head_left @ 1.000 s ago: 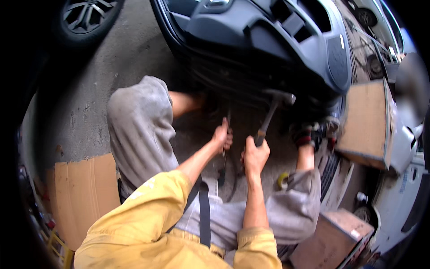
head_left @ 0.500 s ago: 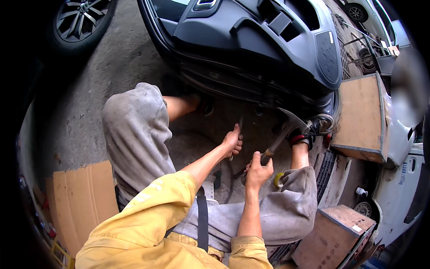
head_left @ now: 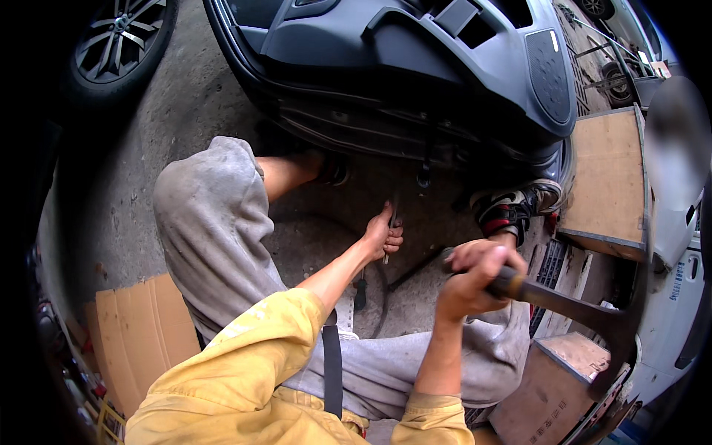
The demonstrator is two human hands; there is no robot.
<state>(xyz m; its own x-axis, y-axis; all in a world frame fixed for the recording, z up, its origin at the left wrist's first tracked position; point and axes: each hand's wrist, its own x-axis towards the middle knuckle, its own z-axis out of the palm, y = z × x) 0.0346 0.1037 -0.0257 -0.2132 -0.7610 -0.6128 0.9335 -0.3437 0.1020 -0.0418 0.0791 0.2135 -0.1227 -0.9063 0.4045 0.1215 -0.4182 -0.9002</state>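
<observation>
My left hand [head_left: 382, 236] is closed around a thin metal rod [head_left: 395, 200] held upright, low between my legs. Its kind is unclear. My right hand [head_left: 478, 278] grips the brown handle of a long-headed hammer [head_left: 567, 298], raised over my right leg with the head out to the right. In front of me is a dark car door [head_left: 423, 70] with its inner panel facing up. From its lower edge hangs a small black fitting [head_left: 423, 176], just beyond the rod. The rod's upper end is blurred; I cannot tell whether it touches anything.
A dark-handled screwdriver [head_left: 360, 291] and a black hose [head_left: 308, 219] lie on the floor by my hands. Wooden crates [head_left: 604, 178] stand to the right, one [head_left: 549, 393] near the hammer head. Cardboard [head_left: 144, 337] lies left; a car wheel [head_left: 122, 48] is far left.
My right hand has lifted the hammer up and swung its head from near my right foot out to the right. My left hand stays almost in place with the rod.
</observation>
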